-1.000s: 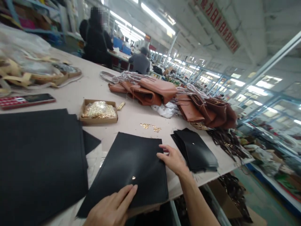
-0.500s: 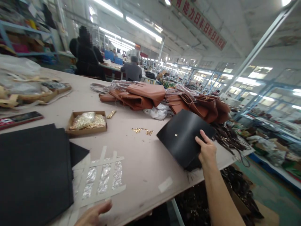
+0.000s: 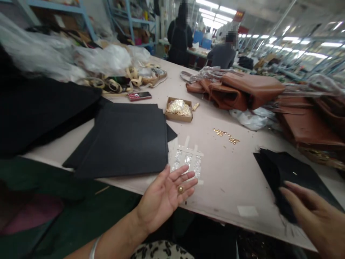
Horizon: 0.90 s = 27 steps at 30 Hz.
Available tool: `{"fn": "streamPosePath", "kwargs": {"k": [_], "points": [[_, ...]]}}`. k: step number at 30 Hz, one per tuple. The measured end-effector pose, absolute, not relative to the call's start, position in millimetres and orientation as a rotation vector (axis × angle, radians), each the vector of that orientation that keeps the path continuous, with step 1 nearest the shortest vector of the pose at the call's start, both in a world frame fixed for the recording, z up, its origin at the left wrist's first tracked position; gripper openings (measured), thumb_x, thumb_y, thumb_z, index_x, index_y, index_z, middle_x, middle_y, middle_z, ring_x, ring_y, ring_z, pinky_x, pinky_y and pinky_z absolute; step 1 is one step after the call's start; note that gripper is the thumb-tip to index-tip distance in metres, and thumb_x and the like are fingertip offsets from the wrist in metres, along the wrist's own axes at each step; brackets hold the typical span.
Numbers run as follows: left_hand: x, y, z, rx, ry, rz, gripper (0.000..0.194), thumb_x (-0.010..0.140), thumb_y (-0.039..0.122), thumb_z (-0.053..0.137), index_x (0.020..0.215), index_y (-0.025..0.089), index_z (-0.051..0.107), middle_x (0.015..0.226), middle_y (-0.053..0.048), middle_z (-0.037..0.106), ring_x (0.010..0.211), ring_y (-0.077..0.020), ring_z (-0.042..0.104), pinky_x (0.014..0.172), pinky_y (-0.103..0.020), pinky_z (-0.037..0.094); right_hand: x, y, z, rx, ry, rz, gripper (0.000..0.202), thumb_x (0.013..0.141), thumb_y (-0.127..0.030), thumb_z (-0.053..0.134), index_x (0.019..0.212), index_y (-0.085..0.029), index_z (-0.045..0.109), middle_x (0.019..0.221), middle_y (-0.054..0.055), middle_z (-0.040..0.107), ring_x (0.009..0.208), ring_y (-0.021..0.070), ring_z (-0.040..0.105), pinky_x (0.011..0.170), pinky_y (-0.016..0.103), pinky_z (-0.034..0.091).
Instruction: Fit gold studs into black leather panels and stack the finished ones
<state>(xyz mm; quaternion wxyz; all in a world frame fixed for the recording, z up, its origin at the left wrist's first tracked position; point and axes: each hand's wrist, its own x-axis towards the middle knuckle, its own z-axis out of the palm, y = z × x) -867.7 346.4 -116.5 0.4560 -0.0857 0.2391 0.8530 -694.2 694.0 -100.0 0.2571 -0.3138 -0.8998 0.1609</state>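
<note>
Overhead tubes (image 3: 207, 3) glare beyond the softly lit tabletop (image 3: 226, 169); below it, the floor (image 3: 113, 201) lies dark, while the right hand (image 3: 318, 212) blurs.

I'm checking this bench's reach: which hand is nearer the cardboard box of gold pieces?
Left. The left hand, palm up, is on the near side of the box; the right hand is farther away, by the black stack.

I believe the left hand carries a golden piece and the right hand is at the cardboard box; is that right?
The head view shows the right hand at the black sheets, not the box; the left hand carries the golden piece.
</note>
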Motion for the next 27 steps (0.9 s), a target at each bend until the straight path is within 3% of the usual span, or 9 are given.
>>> {"fn": "streamPosePath", "kwargs": {"k": [2, 5, 10, 13, 17, 23, 27], "points": [[-867, 344, -118, -0.194, 0.561, 2.104, 0.066, 0.098, 0.056, 0.040, 0.143, 0.007, 0.043, 0.145, -0.022, 0.049, 0.124, -0.0273, 0.057, 0.105, -0.037, 0.042, -723, 624, -104, -0.365, -2.551, 0.531, 0.024, 0.086, -0.043, 0.064, 0.104, -0.030, 0.072, 0.093, 0.010, 0.074, 0.078, 0.0241, 0.070, 0.063, 0.036, 0.054], [-867, 340, -120, -0.149, 0.548, 2.114, 0.066, 0.098, 0.057, 0.039, 0.143, 0.008, 0.043, 0.144, -0.021, 0.050, 0.122, -0.0258, 0.058, 0.107, -0.037, 0.039, -770, 530, -108, 0.216, -2.708, 0.708, 0.022, 0.096, -0.023, 0.053, 0.115, -0.025, 0.065, 0.101, 0.008, 0.071, 0.089, 0.0202, 0.067, 0.075, 0.032, 0.056], [-867, 322, -124, 0.008, 0.618, 2.136, 0.066, 0.100, 0.059, 0.029, 0.141, 0.012, 0.049, 0.143, -0.016, 0.053, 0.133, -0.0265, 0.049, 0.110, -0.039, 0.036, -812, 472, -115, 0.711, -2.738, 0.591, 0.022, 0.096, -0.014, 0.051, 0.111, -0.021, 0.066, 0.093, 0.008, 0.068, 0.084, 0.0217, 0.063, 0.073, 0.035, 0.055], [-867, 306, -129, 0.063, 0.650, 2.178, 0.064, 0.099, 0.061, 0.032, 0.140, 0.017, 0.051, 0.145, -0.012, 0.052, 0.136, -0.0248, 0.045, 0.110, -0.037, 0.035, -826, 468, -122, 0.830, -2.710, 0.644, 0.020, 0.096, -0.011, 0.049, 0.104, -0.020, 0.065, 0.091, 0.008, 0.067, 0.082, 0.0204, 0.062, 0.071, 0.033, 0.054], [-866, 281, -131, -0.129, 0.689, 2.294, 0.060, 0.097, 0.059, 0.042, 0.134, 0.015, 0.056, 0.134, -0.014, 0.061, 0.120, -0.0238, 0.059, 0.105, -0.037, 0.041, -855, 460, -123, 0.893, -2.690, 0.733, 0.015, 0.096, -0.015, 0.049, 0.096, -0.019, 0.063, 0.085, 0.006, 0.065, 0.076, 0.0188, 0.061, 0.064, 0.030, 0.051], [-854, 247, -141, -0.620, 0.934, 2.354, 0.037, 0.095, 0.040, 0.055, 0.116, 0.010, 0.061, 0.105, -0.016, 0.073, 0.092, -0.0234, 0.071, 0.086, -0.037, 0.053, -942, 440, -112, 0.793, -2.619, 0.627, 0.017, 0.102, -0.020, 0.043, 0.103, -0.019, 0.061, 0.094, 0.007, 0.070, 0.090, 0.0206, 0.062, 0.082, 0.033, 0.049], [-852, 237, -148, -0.652, 0.945, 2.483, 0.036, 0.090, 0.037, 0.065, 0.116, 0.013, 0.059, 0.112, -0.015, 0.073, 0.103, -0.0271, 0.070, 0.094, -0.041, 0.052, -983, 424, -115, 0.803, -2.692, 0.433, 0.018, 0.102, -0.021, 0.044, 0.100, -0.018, 0.062, 0.097, 0.008, 0.070, 0.096, 0.0242, 0.059, 0.087, 0.037, 0.047]]}}
